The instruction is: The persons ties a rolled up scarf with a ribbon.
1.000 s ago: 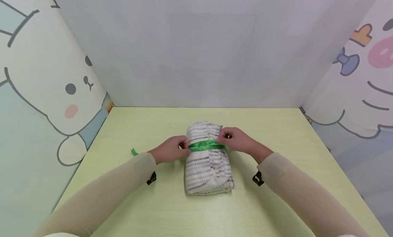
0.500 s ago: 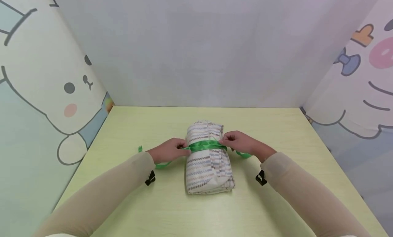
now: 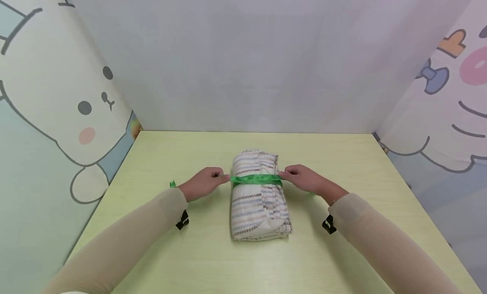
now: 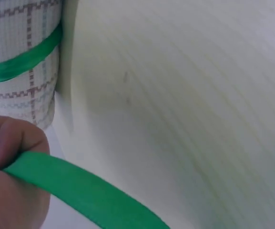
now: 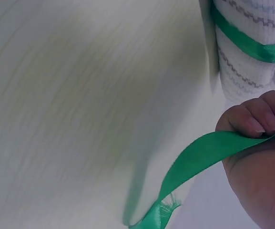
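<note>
A pale green bench (image 3: 160, 158) carries a rolled, striped cloth bundle (image 3: 258, 205) at its middle, with a green ribbon (image 3: 256, 179) banded across the roll's upper part. The left hand (image 3: 203, 184) and right hand (image 3: 302, 178) sit just beside the roll, each with fingers (image 5: 251, 119) curled and pinching a ribbon end. The ribbon's left tail is mostly hidden behind the left wrist, and the wrist views cut off most of both hands.
</note>
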Motion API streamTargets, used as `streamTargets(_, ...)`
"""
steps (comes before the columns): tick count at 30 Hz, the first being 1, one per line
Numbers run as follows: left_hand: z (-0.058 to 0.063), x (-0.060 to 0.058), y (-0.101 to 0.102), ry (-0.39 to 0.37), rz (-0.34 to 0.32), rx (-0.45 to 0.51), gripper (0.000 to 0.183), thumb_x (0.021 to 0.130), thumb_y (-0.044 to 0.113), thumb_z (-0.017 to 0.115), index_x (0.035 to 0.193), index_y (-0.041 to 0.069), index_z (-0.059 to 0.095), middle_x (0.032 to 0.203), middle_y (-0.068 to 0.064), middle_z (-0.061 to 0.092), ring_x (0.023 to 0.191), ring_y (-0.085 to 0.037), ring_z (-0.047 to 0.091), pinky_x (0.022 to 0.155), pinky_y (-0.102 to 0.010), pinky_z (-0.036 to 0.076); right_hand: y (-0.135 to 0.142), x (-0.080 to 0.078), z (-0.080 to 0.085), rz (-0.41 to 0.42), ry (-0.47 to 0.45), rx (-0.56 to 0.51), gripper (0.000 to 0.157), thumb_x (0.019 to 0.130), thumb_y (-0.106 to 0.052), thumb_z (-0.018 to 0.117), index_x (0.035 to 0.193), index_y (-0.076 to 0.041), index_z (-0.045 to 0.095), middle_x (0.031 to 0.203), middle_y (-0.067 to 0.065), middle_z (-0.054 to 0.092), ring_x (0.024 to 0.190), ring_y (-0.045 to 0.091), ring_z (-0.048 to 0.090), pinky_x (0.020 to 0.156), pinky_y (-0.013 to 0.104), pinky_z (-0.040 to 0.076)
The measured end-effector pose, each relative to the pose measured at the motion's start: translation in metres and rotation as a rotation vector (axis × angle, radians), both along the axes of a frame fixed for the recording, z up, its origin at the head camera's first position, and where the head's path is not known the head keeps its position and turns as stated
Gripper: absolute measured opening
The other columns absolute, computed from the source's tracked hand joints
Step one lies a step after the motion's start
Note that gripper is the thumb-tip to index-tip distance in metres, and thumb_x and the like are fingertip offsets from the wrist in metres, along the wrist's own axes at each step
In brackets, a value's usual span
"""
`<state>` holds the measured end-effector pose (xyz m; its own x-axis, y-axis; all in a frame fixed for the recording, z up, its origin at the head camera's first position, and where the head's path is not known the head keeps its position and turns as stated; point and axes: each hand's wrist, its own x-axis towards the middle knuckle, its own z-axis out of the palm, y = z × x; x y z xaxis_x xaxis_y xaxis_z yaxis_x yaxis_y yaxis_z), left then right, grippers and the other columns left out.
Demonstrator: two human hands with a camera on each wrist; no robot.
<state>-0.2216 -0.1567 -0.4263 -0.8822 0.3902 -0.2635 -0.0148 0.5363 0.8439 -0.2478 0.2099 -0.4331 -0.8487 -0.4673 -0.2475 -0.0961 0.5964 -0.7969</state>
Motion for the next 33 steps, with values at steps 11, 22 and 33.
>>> streamTargets(11, -0.010, 0.002, 0.003, 0.101, 0.014, -0.221, 0.040, 0.109, 0.043, 0.047, 0.089, 0.010, 0.055, 0.074, -0.003, 0.045, 0.066, -0.019, 0.042, 0.065, -0.034, 0.036, 0.002, 0.005, -0.007, -0.034, 0.008, -0.048, 0.050, 0.108, -0.045, 0.051, 0.081, -0.004, 0.045, 0.065, 0.000, 0.032, 0.059, 0.020, 0.029, 0.062, 0.037, 0.032)
streamTargets(22, -0.028, 0.010, -0.008, 0.107, -0.010, -0.275, 0.040, 0.108, 0.049, 0.048, 0.088, 0.015, 0.057, 0.074, -0.002, 0.048, 0.067, -0.017, 0.045, 0.064, -0.032, 0.038, 0.012, 0.005, -0.023, -0.060, 0.060, -0.027, 0.045, 0.109, -0.043, 0.051, 0.078, -0.011, 0.043, 0.069, 0.001, 0.034, 0.060, 0.020, 0.032, 0.062, 0.036, 0.033)
streamTargets(33, -0.028, 0.014, -0.026, 0.108, 0.030, -0.382, 0.042, 0.107, 0.050, 0.049, 0.088, 0.014, 0.056, 0.073, -0.003, 0.048, 0.067, -0.018, 0.045, 0.064, -0.033, 0.037, 0.033, 0.007, -0.020, -0.082, 0.136, 0.024, 0.044, 0.107, -0.039, 0.056, 0.077, -0.010, 0.044, 0.067, 0.002, 0.036, 0.060, 0.020, 0.034, 0.062, 0.036, 0.034)
